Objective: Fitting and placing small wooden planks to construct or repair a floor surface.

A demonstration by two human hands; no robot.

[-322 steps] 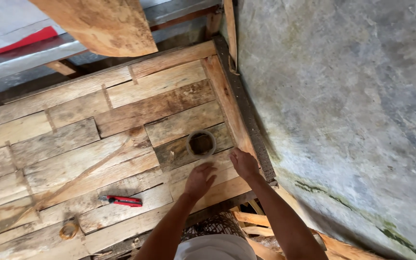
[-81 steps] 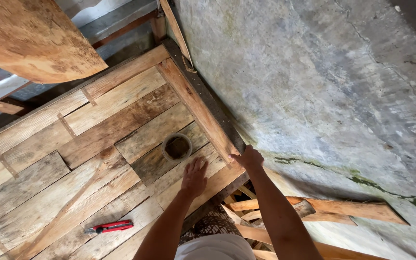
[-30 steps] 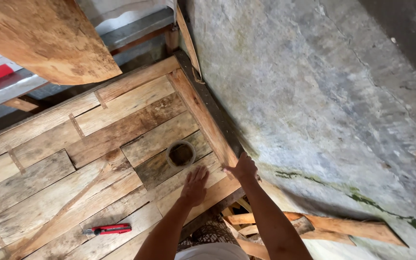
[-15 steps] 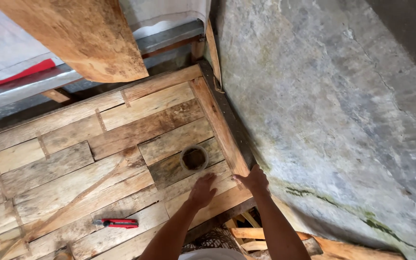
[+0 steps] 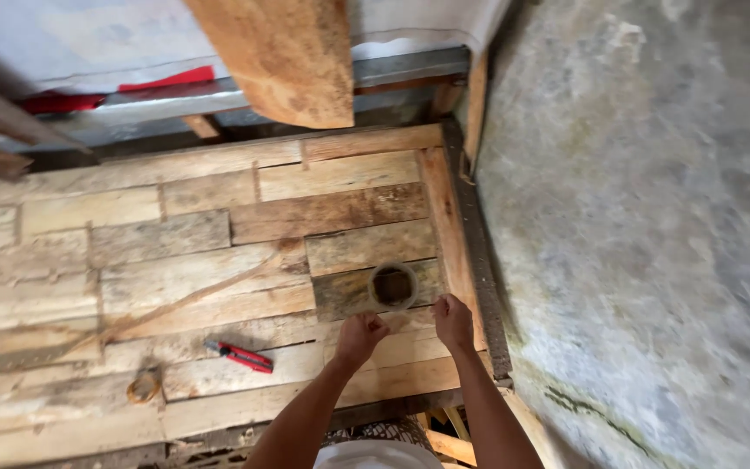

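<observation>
Head view: both hands, left hand (image 5: 360,334) and right hand (image 5: 454,320), rest empty with fingers curled just below the short pipe ring (image 5: 393,286) near the plank deck's (image 5: 175,287) right edge, which looks light, rigid and best gripped by its rim.

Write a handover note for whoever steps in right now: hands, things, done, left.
Left hand: bare, fingers curled, resting on the plank platform just below the round ring; holds nothing visible.
Right hand: on the boards beside the ring's lower right, near the edge plank; empty as far as shows.
Ring lies flat on a dark plank, untouched. Red-handled tool lies to the left, out of hand. Small roll further left.
Done: boards laid side by side. Left: cannot tell from this view.
</observation>
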